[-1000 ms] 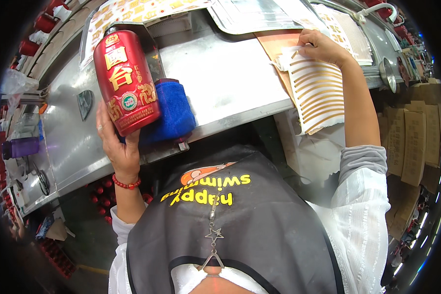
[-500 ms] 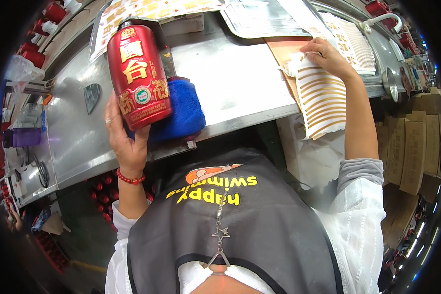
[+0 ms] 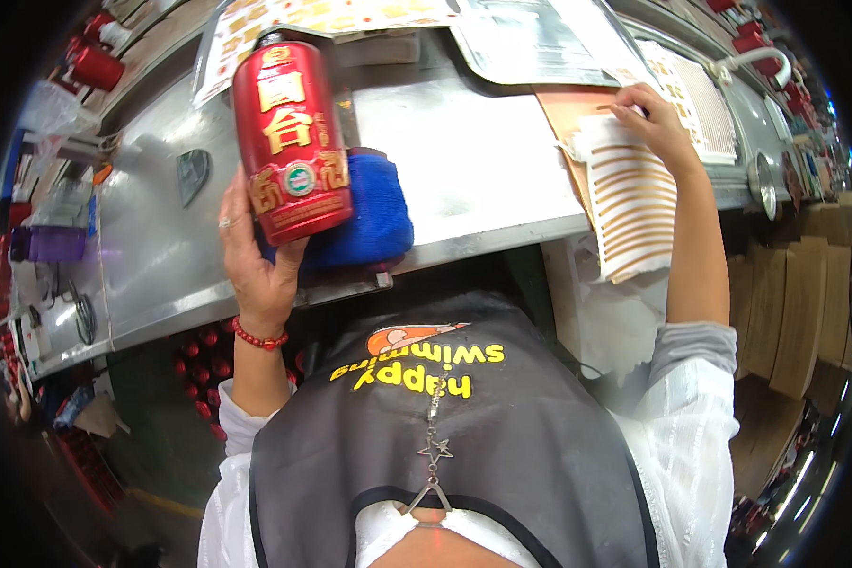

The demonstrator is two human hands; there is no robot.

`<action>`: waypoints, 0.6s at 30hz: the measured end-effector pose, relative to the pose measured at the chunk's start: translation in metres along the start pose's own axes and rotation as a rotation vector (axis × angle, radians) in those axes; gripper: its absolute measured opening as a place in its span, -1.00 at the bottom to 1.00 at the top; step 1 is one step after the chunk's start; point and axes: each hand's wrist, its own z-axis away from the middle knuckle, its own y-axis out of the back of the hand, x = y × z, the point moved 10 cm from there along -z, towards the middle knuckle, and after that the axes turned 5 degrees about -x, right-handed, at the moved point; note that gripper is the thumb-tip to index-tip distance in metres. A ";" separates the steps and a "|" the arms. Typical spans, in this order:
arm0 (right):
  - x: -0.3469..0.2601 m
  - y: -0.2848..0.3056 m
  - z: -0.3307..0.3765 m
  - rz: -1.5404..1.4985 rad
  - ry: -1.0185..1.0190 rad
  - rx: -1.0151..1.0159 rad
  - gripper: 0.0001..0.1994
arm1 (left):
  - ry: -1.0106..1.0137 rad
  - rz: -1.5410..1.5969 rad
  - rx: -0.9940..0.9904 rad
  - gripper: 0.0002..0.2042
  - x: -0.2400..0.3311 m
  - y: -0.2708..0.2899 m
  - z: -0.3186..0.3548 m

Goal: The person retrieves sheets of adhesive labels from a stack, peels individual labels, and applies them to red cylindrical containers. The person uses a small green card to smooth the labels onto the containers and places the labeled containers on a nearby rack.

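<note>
My left hand (image 3: 258,267) is wrapped around the lower part of a red bottle (image 3: 284,118) with gold lettering, gold figures and a small round green-and-white label. The bottle tilts with its dark neck pointing away from me. Its base is over a folded blue cloth (image 3: 379,213); I cannot tell whether the two touch. On the right, a white sheet of gold strip stickers (image 3: 631,208) hangs partly over the table's front edge. My right hand (image 3: 655,118) is at the sheet's far end, thumb and finger pinched on a thin gold strip sticker (image 3: 607,106).
Sheets of gold stickers (image 3: 331,13) and a metal tray (image 3: 530,57) lie at the back of the steel table (image 3: 473,170). A grey scraper-like piece (image 3: 192,175) sits at left. A round metal dish (image 3: 761,185) and cardboard boxes (image 3: 786,312) are at right.
The whole view has shifted slightly, so the table appears further right. My right fingers have curled in, and a gold strip now shows at their tips. My left hand keeps hold of the bottle.
</note>
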 end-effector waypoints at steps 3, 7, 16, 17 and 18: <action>-0.047 0.004 0.008 0.007 0.121 0.042 -0.90 | -0.013 -0.134 -0.017 -0.16 0.011 0.011 -0.006; -0.110 -0.003 0.024 -0.053 0.216 0.054 -0.91 | -0.136 -0.320 -0.010 -0.17 0.038 0.024 -0.019; -0.282 -0.076 0.039 -0.122 0.520 0.008 -0.81 | -0.057 -0.167 0.013 -0.13 0.030 0.022 -0.013; -0.293 -0.082 0.040 -0.133 0.527 0.022 -0.80 | -0.032 -0.124 0.006 -0.13 0.027 0.023 -0.012; -0.303 -0.087 0.042 -0.131 0.550 0.036 -0.79 | -0.049 -0.071 0.020 -0.16 0.030 0.026 -0.011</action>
